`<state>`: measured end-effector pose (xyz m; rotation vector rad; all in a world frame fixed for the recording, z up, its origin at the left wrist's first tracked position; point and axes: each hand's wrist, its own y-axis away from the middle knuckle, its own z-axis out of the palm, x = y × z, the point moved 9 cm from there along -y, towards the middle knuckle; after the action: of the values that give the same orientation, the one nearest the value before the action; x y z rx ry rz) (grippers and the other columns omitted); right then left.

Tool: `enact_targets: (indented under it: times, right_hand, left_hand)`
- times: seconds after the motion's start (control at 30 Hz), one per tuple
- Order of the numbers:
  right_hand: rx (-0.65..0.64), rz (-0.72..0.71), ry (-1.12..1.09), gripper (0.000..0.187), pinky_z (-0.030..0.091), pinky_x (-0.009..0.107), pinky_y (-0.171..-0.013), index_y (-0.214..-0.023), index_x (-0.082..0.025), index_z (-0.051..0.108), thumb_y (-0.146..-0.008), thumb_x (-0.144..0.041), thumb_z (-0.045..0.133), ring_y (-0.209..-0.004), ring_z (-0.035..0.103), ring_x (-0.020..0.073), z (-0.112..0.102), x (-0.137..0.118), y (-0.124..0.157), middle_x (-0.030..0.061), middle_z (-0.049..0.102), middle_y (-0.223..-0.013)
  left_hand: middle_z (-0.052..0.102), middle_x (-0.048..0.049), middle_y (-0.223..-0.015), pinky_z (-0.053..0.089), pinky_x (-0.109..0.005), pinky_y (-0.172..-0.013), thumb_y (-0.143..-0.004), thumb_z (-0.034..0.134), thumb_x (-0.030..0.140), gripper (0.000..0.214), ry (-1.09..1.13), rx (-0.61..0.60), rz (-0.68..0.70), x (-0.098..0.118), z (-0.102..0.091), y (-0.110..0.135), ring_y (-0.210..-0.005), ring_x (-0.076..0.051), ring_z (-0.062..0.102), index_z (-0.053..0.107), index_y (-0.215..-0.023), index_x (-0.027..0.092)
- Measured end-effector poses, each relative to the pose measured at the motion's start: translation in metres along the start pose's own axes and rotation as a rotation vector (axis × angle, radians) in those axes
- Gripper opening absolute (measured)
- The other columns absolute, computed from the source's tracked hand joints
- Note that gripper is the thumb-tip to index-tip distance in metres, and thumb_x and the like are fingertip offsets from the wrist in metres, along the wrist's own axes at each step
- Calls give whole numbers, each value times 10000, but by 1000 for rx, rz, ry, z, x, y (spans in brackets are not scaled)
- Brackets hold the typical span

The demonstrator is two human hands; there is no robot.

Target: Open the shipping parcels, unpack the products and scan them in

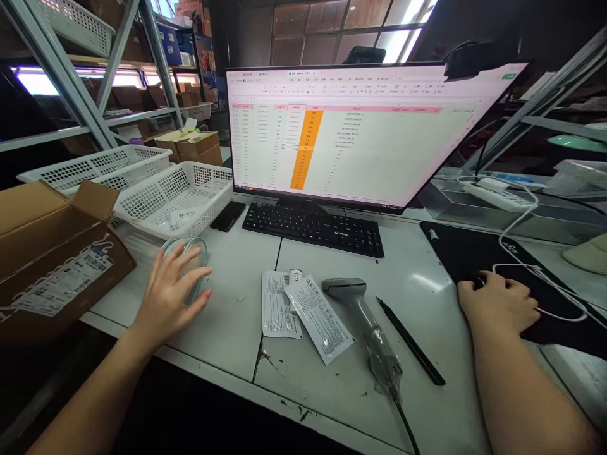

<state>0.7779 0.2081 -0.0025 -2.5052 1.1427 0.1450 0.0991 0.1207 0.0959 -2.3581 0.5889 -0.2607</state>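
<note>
My left hand (173,287) is over the left part of the desk, its fingers spread. Just behind and partly under those fingers is a clear, bluish round object (203,253); its kind and any firm grip on it cannot be made out. My right hand (497,302) rests on a dark computer mouse (480,282), mostly covered by the fingers, on a black mouse pad (446,246). Between the hands lie two silver printed sachets (320,319), one overlapping a small white cylinder (294,275). A grey barcode scanner (363,309) and a black pen (410,341) lie to their right.
A large monitor (379,145) showing a spreadsheet stands behind a black keyboard (313,227). A phone (228,216) lies beside a white basket (175,196). An open cardboard box (61,265) sits at the left. White cables (515,234) cross the right side.
</note>
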Motion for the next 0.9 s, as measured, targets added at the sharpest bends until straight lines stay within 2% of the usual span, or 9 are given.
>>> enact_targets:
  times: [0.1, 0.2, 0.27, 0.33, 0.43, 0.53, 0.7, 0.8, 0.9]
  right_hand:
    - [-12, 16, 3, 642, 425, 595, -1086, -1449, -164, 601, -973, -525, 363, -1349, 498, 466, 0, 0, 2, 237, 490, -1497]
    - [-8, 16, 5, 624, 429, 592, -1086, -1447, -165, 601, -976, -510, 378, -1349, 498, 460, -3, -3, 4, 230, 486, -1507]
    - [1, 9, 7, 619, 428, 586, -1085, -1437, -162, 607, -978, -505, 373, -1347, 498, 456, -5, -4, 6, 227, 490, -1504]
    - [2, 8, 9, 619, 423, 580, -1087, -1439, -159, 603, -978, -498, 367, -1350, 495, 452, -6, -4, 6, 225, 489, -1505]
    - [-10, 18, 11, 621, 412, 568, -1092, -1453, -159, 591, -976, -484, 362, -1360, 485, 444, -5, -3, 7, 217, 473, -1521]
    - [-23, 10, 10, 628, 405, 565, -1089, -1456, -150, 586, -982, -487, 350, -1365, 475, 442, -5, -3, 7, 221, 461, -1528]
    - [-13, -2, -12, 593, 401, 587, -1075, -1430, -156, 597, -980, -468, 369, -1342, 476, 451, -7, -4, 7, 234, 475, -1508]
    - [-10, 1, -24, 585, 405, 597, -1074, -1436, -161, 590, -985, -466, 375, -1340, 486, 457, -8, -3, 8, 237, 483, -1502]
    - [18, -17, -42, 603, 421, 606, -1063, -1450, -143, 574, -993, -483, 378, -1342, 497, 470, -9, -4, 7, 257, 490, -1497]
  left_hand:
    - [554, -101, -1493, 285, -657, -1264, -946, 653, 220, 292, 207, -3, 75, 25, 11, -4, -1544, -347, 375, 652, -1232, 281]
    - [527, -96, -1537, 320, -626, -1252, -936, 659, 260, 284, 487, -129, 13, 44, 42, -20, -1559, -348, 347, 690, -1217, 291]
    - [493, -97, -1577, 336, -590, -1249, -917, 676, 310, 300, 746, -217, -106, 55, 71, -35, -1553, -339, 361, 702, -1216, 291]
    - [485, -100, -1590, 359, -558, -1237, -902, 672, 367, 326, 1041, -256, -301, 60, 101, -47, -1518, -326, 418, 700, -1214, 280]
    - [563, -112, -1516, 411, -515, -1195, -878, 640, 416, 363, 1370, -178, -605, 56, 138, -54, -1445, -308, 505, 683, -1200, 254]
    - [594, -117, -1469, 442, -449, -1158, -816, 690, 410, 357, 1368, -82, -682, 43, 152, -51, -1430, -304, 509, 702, -1125, 232]
    - [633, -111, -1416, 482, -419, -1106, -803, 685, 405, 364, 1288, -3, -738, 13, 154, -39, -1361, -285, 558, 703, -1120, 228]
    - [649, -103, -1396, 471, -417, -1119, -813, 673, 401, 378, 1290, 2, -751, 9, 157, -37, -1330, -269, 576, 692, -1148, 228]
    - [632, -108, -1395, 454, -411, -1127, -824, 655, 382, 370, 1249, -30, -729, 14, 164, -38, -1360, -273, 547, 693, -1157, 226]
